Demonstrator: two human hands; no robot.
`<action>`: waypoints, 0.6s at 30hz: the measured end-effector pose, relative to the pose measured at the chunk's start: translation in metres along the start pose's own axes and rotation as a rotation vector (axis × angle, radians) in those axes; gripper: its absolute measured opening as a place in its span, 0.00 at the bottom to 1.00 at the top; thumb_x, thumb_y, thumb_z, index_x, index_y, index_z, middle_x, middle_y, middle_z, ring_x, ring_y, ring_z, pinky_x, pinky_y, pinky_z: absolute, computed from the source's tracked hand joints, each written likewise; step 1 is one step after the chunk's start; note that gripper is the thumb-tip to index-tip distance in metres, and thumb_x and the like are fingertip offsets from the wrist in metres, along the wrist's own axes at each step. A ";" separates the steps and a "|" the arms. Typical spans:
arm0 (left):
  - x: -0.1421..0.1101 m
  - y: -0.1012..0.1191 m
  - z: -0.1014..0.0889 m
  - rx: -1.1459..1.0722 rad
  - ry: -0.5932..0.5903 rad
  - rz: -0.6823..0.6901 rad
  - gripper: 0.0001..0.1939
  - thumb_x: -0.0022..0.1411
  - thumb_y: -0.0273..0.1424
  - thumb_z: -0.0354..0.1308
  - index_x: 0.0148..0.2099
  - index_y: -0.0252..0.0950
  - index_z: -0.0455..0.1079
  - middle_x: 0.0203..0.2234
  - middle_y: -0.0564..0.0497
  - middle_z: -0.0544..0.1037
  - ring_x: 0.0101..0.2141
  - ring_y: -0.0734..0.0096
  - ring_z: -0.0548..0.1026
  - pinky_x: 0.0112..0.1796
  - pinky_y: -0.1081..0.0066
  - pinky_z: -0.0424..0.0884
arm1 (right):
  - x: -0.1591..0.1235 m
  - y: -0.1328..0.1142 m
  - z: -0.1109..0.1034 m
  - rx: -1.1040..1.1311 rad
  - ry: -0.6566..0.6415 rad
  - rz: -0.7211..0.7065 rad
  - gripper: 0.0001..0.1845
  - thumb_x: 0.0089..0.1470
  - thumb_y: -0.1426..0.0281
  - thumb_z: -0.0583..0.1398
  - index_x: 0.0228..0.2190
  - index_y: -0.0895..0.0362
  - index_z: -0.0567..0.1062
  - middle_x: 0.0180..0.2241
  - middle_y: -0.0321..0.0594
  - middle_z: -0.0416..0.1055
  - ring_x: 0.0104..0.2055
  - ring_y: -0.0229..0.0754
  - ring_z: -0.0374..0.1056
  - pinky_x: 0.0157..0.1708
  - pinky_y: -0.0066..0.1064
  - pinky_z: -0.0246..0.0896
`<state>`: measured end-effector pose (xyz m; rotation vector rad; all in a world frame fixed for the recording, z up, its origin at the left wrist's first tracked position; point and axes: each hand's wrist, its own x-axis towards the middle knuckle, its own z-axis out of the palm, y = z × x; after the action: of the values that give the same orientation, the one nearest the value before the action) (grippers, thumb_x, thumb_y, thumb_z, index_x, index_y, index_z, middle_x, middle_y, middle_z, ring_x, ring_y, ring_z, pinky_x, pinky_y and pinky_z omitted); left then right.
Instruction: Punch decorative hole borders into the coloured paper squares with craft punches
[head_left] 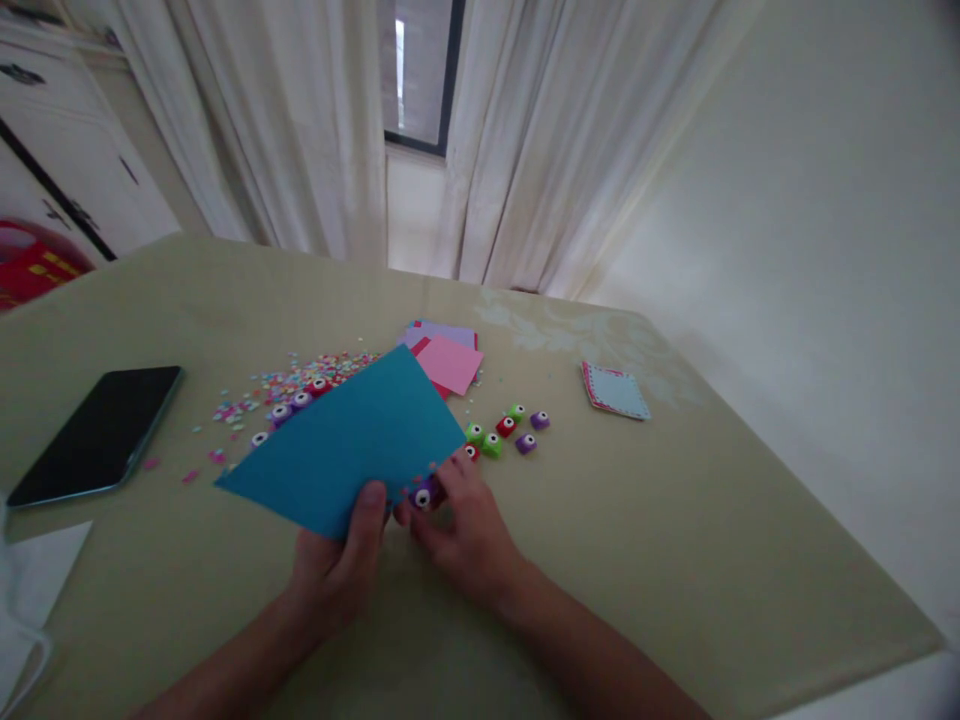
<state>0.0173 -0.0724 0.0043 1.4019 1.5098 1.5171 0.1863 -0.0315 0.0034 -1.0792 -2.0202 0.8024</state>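
Observation:
A blue sheet of paper (pixel 360 430) is pinched at its near edge by my left hand (pixel 349 560), thumb on top. My right hand (pixel 480 530) closes its fingers around a small purple craft punch (pixel 424 495) with a round eye-like top. That punch sits at the near right edge of the sheet, where small notches or holes show. Just beyond my right hand stand several more punches, among them a green punch (pixel 492 445), a red punch (pixel 506 427) and a purple punch (pixel 526 443). The sheet hides part of another row of punches to its left.
Coloured confetti (pixel 300 372) is scattered behind the sheet. Pink paper (pixel 454 365) lies on a stack of coloured sheets at the back. A small light-blue card pile (pixel 616 391) is to the right. A black tablet (pixel 97 430) and white paper (pixel 45 580) lie left.

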 end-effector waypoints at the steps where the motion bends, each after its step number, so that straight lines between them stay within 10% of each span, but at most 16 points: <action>1: 0.007 0.005 0.001 -0.045 -0.003 -0.027 0.26 0.73 0.52 0.53 0.29 0.40 0.71 0.21 0.52 0.77 0.20 0.69 0.72 0.21 0.71 0.71 | 0.002 -0.001 -0.002 0.135 0.065 0.074 0.15 0.58 0.66 0.67 0.47 0.54 0.78 0.44 0.46 0.74 0.40 0.46 0.70 0.40 0.36 0.69; 7: 0.029 0.017 0.004 0.022 -0.025 -0.161 0.23 0.71 0.48 0.56 0.28 0.40 0.72 0.16 0.58 0.65 0.18 0.72 0.63 0.19 0.72 0.59 | 0.015 -0.006 -0.014 0.863 0.113 0.435 0.23 0.51 0.62 0.75 0.48 0.50 0.82 0.33 0.34 0.73 0.28 0.36 0.65 0.27 0.28 0.63; 18: 0.031 0.019 0.001 0.110 -0.079 -0.090 0.18 0.67 0.42 0.58 0.25 0.42 0.73 0.15 0.58 0.66 0.20 0.69 0.67 0.23 0.70 0.64 | 0.018 -0.003 -0.015 1.177 0.226 0.556 0.26 0.44 0.58 0.79 0.43 0.53 0.84 0.42 0.39 0.82 0.39 0.41 0.79 0.44 0.34 0.75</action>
<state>0.0149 -0.0473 0.0308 1.4189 1.6059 1.3273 0.1893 -0.0143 0.0196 -0.8961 -0.7288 1.7310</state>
